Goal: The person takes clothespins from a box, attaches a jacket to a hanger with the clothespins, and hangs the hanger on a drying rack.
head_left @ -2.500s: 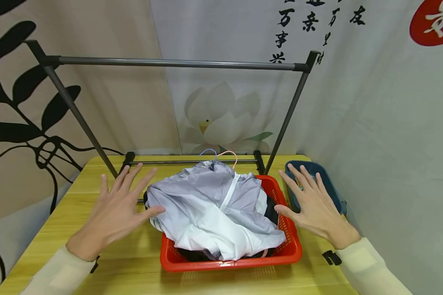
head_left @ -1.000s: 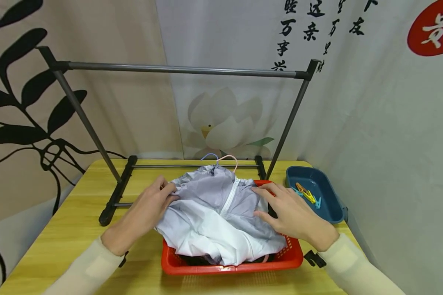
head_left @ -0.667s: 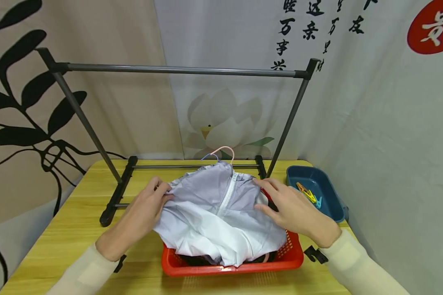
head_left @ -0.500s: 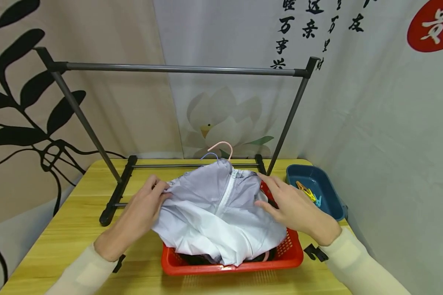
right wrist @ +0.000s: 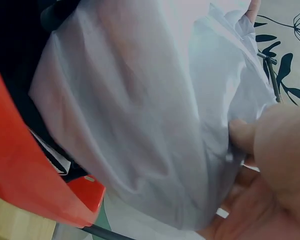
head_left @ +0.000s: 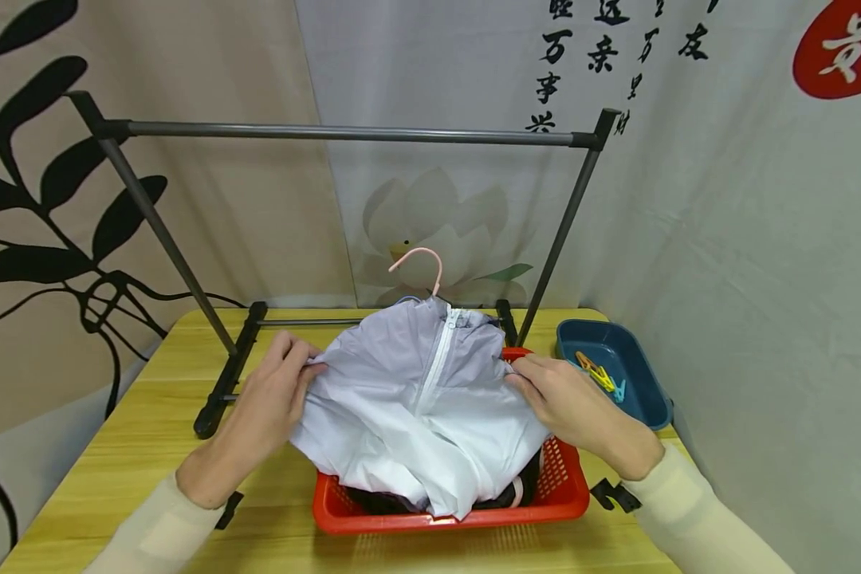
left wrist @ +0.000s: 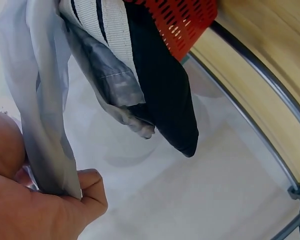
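Note:
A grey-and-white jacket (head_left: 395, 430) with a white zip is spread over the red basket (head_left: 448, 524), its upper part raised. The pink hook of a hanger (head_left: 440, 273) stands up from its neck. My left hand (head_left: 267, 402) pinches the jacket's left shoulder; in the left wrist view thumb and fingers close on the grey cloth (left wrist: 47, 125). At the opposite shoulder, my right hand (head_left: 584, 408) pinches the fabric, as the right wrist view also shows. Beneath lie dark clothes (left wrist: 165, 95), mostly hidden. The hanger's body is inside the jacket, out of sight.
A dark metal rack (head_left: 351, 133) stands behind the basket on the wooden table (head_left: 258, 526). At the right, a blue bin (head_left: 649, 410) holds several coloured clothespins (head_left: 603, 378). A blue hanger hook (head_left: 407, 300) barely shows behind the jacket. A printed curtain hangs behind.
My hands came in from both sides and took hold of the jacket's shoulders. Its upper part and the pink hook have risen, covering most of the blue hook.

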Available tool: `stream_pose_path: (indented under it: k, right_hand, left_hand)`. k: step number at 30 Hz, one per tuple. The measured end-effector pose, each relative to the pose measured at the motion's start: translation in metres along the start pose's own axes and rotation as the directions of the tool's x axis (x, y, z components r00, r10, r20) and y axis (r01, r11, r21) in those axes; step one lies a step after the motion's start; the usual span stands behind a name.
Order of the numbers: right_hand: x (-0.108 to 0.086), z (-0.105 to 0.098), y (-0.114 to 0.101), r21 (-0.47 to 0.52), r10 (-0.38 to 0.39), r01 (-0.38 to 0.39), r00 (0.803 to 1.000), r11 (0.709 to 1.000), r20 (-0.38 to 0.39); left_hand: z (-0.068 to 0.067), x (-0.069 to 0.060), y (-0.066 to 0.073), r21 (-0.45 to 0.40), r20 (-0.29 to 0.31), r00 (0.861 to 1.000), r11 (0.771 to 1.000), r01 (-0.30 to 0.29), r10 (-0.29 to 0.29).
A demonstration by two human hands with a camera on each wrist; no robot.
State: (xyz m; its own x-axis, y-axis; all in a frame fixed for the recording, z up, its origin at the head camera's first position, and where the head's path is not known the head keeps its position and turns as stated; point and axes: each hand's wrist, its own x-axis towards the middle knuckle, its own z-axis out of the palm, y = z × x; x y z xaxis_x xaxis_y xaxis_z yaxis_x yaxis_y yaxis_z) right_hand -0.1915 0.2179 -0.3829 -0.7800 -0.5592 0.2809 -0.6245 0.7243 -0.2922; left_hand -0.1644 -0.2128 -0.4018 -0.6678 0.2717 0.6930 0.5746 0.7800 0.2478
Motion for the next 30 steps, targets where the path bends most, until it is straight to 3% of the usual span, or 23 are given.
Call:
stream_pose_path:
  k: [10, 16, 22, 30]
  right_hand:
    - [0.002, -0.007, -0.005, 0.078, -0.037, 0.045, 0.995, 0.996, -0.094]
    - [0.008, -0.007, -0.010, 0.068, -0.070, 0.082, 0.984, 0.994, -0.163]
    - [0.013, -0.006, -0.010, 0.014, -0.090, 0.097, 0.960, 0.995, -0.266]
    - [0.010, -0.007, -0.007, -0.034, -0.119, 0.115, 0.923, 0.993, -0.365]
  left_hand:
    - [0.002, 0.012, 0.006, -0.043, -0.079, 0.996, 0.998, -0.051, 0.047]
    - [0.001, 0.015, 0.008, -0.075, -0.112, 0.992, 0.995, -0.062, 0.054]
    - [-0.003, 0.016, 0.004, -0.100, -0.183, 0.983, 0.994, -0.046, 0.027]
    - [-0.017, 0.012, -0.002, -0.168, -0.212, 0.976, 0.986, 0.008, -0.044]
